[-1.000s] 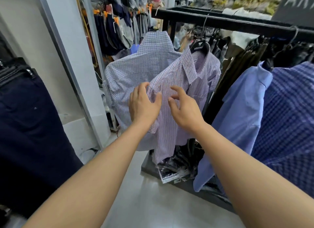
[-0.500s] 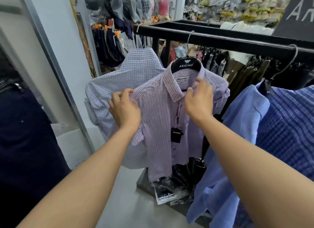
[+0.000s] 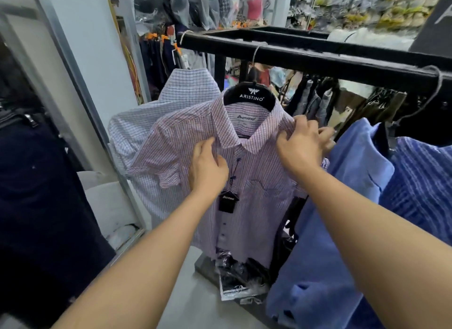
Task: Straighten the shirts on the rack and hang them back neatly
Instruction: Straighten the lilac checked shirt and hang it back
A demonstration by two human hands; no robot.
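Observation:
A pink checked shirt (image 3: 254, 196) hangs facing me on a black hanger (image 3: 249, 96) hooked over the black rack bar (image 3: 318, 59). My left hand (image 3: 208, 167) pinches the shirt's front placket just below the left collar tip. My right hand (image 3: 303, 145) grips the shirt's right shoulder beside the collar. A black price tag (image 3: 228, 201) dangles at the chest. Behind it hangs a pale blue checked shirt (image 3: 146, 123), half hidden.
A plain blue shirt (image 3: 342, 206) and a blue striped shirt (image 3: 425, 186) hang to the right. Dark trousers (image 3: 36, 194) hang at the left. A metal-framed white pillar (image 3: 80, 59) stands behind. Bagged clothes (image 3: 237, 274) lie on the rack's base.
The pink shirt has turned to face me squarely. My left hand moved from its left shoulder to the front placket below the collar. My right hand stayed at the right shoulder.

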